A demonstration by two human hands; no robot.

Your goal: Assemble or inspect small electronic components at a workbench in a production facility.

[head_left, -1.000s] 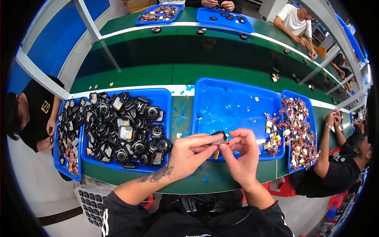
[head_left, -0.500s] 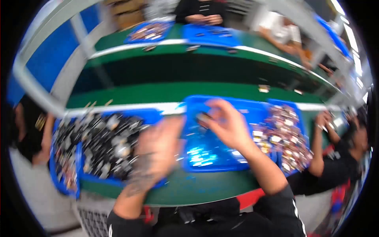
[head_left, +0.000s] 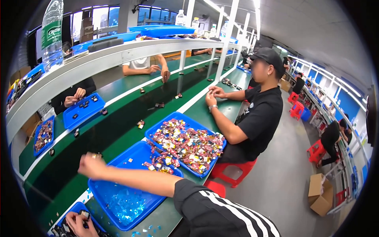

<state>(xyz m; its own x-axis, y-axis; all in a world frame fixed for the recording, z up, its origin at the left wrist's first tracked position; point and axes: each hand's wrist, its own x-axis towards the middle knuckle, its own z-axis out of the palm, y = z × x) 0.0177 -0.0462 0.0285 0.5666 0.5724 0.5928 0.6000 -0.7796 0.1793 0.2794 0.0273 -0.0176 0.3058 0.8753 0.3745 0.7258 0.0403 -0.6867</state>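
Blue tray walls presumably keep the black watch casings heaped; the left hand lies among them, fingers curled at 1 casing, grip unclear. The right hand is over the dark belt, beside 1 small part; I cannot tell its grip.

A clear bottle stands on the long grey shelf. To the shelf's right, a person in a black cap sits on a red stool. Farther right of the shelf, a brown box is on the floor.
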